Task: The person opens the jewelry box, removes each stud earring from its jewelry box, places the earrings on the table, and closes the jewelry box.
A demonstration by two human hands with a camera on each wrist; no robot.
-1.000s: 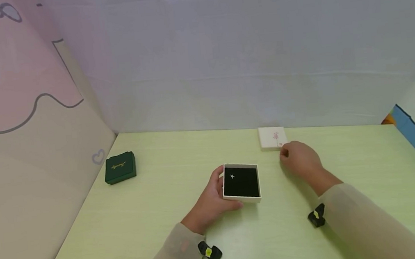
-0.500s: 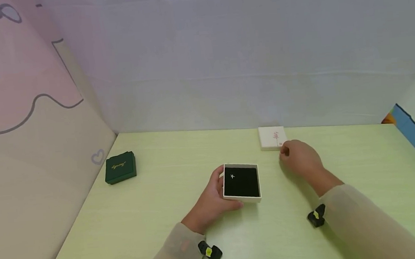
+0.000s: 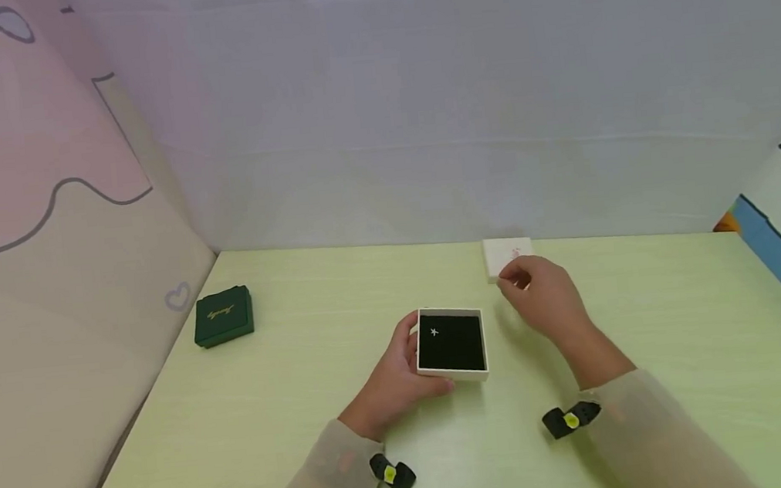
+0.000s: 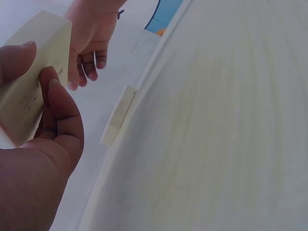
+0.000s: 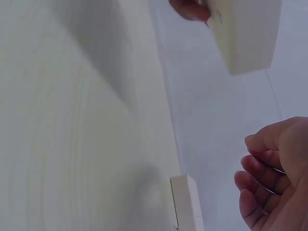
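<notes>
My left hand [image 3: 398, 371] grips a small white jewelry box [image 3: 453, 377] from its left side, fingers behind and thumb along the front. The box is lidless and raised above the table, as the left wrist view [image 4: 43, 43] shows. A tiny silver star-shaped piece [image 3: 434, 332] sits at the upper left of its black pad [image 3: 457, 350]. My right hand [image 3: 544, 292] hovers to the right of the box with loosely bent fingers; nothing shows between its fingertips [image 5: 249, 139]. Behind it lies a flat white lid [image 3: 496, 254] with a pink print, partly covered by the hand.
A dark green box [image 3: 224, 317] with gold lettering lies near the table's left edge. The pale green table [image 3: 325, 296] meets a white cloth wall [image 3: 380, 121] at the back. Printed panels stand on the left and right.
My right hand has shifted left and slightly up toward the white lid, its thumb and fingers loosening and its wrist turning. The left hand and the jewelry box stay almost still.
</notes>
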